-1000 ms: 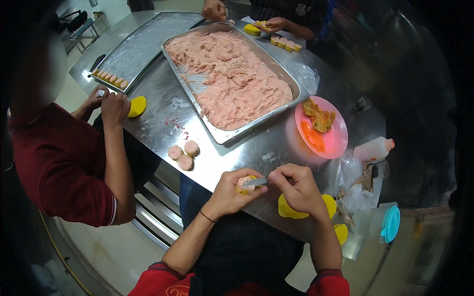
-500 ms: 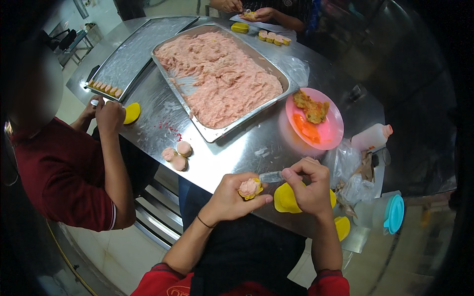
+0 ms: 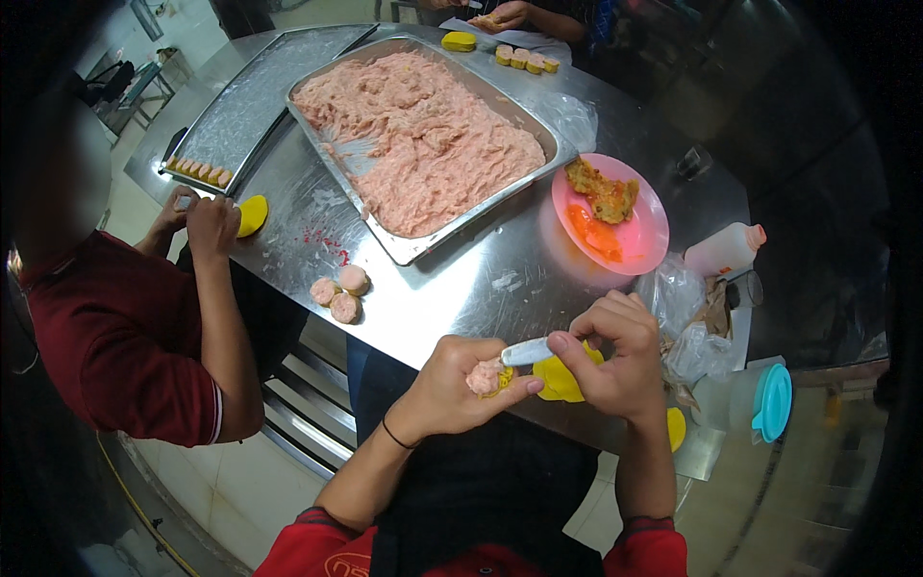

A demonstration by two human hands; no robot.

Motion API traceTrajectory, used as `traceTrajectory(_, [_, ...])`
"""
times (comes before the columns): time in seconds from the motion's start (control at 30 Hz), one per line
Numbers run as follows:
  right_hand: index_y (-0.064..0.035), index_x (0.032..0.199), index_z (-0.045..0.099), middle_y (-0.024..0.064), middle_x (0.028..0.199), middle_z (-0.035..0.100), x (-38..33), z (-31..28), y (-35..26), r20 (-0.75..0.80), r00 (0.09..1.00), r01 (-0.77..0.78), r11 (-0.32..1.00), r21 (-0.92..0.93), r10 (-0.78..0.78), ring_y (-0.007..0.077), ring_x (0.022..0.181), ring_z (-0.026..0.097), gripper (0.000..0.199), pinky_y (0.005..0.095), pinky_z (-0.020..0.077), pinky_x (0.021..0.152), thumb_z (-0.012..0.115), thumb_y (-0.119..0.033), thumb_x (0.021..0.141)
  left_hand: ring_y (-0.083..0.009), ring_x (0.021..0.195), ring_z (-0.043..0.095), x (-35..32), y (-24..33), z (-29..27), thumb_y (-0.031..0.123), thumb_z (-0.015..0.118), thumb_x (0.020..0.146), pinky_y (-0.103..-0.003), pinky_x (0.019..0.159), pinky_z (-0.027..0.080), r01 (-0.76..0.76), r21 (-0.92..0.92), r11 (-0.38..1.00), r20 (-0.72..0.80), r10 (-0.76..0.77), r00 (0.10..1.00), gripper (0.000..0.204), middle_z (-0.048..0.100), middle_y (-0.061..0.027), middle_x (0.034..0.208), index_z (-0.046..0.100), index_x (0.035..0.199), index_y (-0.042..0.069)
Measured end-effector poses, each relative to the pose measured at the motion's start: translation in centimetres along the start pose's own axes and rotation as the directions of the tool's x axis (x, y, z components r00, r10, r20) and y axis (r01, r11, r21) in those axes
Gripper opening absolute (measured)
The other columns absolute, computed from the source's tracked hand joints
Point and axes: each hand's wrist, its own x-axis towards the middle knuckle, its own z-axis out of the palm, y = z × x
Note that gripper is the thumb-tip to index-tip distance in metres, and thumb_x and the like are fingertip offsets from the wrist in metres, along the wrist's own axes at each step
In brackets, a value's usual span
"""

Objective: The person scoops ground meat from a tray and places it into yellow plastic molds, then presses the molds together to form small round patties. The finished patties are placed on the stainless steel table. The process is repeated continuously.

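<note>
My left hand [image 3: 445,387] cups a dumpling [image 3: 484,378], a yellow wrapper gathered round pink minced filling. The thumb lies along its near side. In my right hand [image 3: 618,358] is a small flat spatula [image 3: 527,353], pinched between thumb and fingers. Its pale blade points left, and the tip reaches the filling's upper right edge. Under the right hand, partly hidden, lies a stack of yellow wrappers [image 3: 561,379]. Three filled dumplings [image 3: 344,307] stand together on the steel table, left of my hands.
Beyond my hands sits a large metal pan [image 3: 409,252] of pink mince. A pink plate [image 3: 656,226] with food, a white bottle [image 3: 723,250], plastic bags [image 3: 694,351] and a turquoise-lidded container [image 3: 772,402] are at right. Co-workers handle dumplings left [image 3: 207,226] and far [image 3: 505,16].
The spatula's blade has turned and now meets the filling's edge. My right hand has shifted slightly right, and the dumpling is tilted differently in my left hand.
</note>
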Motion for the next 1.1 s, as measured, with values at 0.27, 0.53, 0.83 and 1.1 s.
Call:
traceTrajectory(0.27, [-0.0102,0.072,0.066,0.0036,0.067,0.059,-0.1,-0.7,-1.6,-0.022,0.997,0.071,0.983,-0.172,-0.076,0.0245,0.064,0.055,0.025,0.0401,0.0356,0.066,0.088,-0.020,0.077,-0.0095,0.056,0.061,0.1,0.4,0.1,0.021,0.090,0.089,-0.029,0.054,0.046,0.034,0.091,0.995,-0.014,-0.033,0.999,0.024,0.066,-0.0037,0.064,0.075,0.084,0.003])
traceTrajectory(0.53, [-0.0117,0.073,0.066,0.0028,0.067,0.059,-0.6,-0.2,-1.8,-0.055,0.990,0.121,0.987,-0.106,-0.127,0.0240,0.062,0.054,0.025,0.0398,0.0354,0.065,0.088,-0.020,0.077,-0.0252,0.059,0.069,0.1,1.0,0.1,0.019,0.087,0.088,-0.036,0.056,0.051,-0.019,0.153,0.988,-0.047,0.027,0.999,0.023,0.068,-0.0128,0.068,0.073,0.082,0.003])
traceTrajectory(0.83, [-0.0108,0.070,0.066,0.0036,0.066,0.062,-0.4,0.6,-1.7,0.102,0.994,-0.020,0.999,-0.035,0.023,0.0246,0.063,0.057,0.025,0.0399,0.0366,0.066,0.085,-0.020,0.083,-0.0153,0.056,0.064,-0.1,0.9,0.2,0.016,0.091,0.084,-0.031,0.055,0.049,-0.096,0.203,0.974,-0.115,0.121,0.986,0.021,0.068,-0.0070,0.066,0.075,0.087,0.002])
traceTrajectory(1.1, [0.0026,0.090,0.071,0.0085,0.070,0.065,0.5,-0.6,0.3,-0.007,0.946,-0.311,0.916,0.254,0.324,0.0136,0.063,0.059,0.020,0.0301,0.0440,0.061,0.075,-0.016,0.097,-0.0100,0.075,0.067,-0.9,-1.2,-0.4,0.003,0.089,0.085,-0.026,0.068,0.053,-0.140,0.029,0.990,-0.220,0.143,0.965,0.024,0.073,-0.0027,0.085,0.073,0.103,0.000])
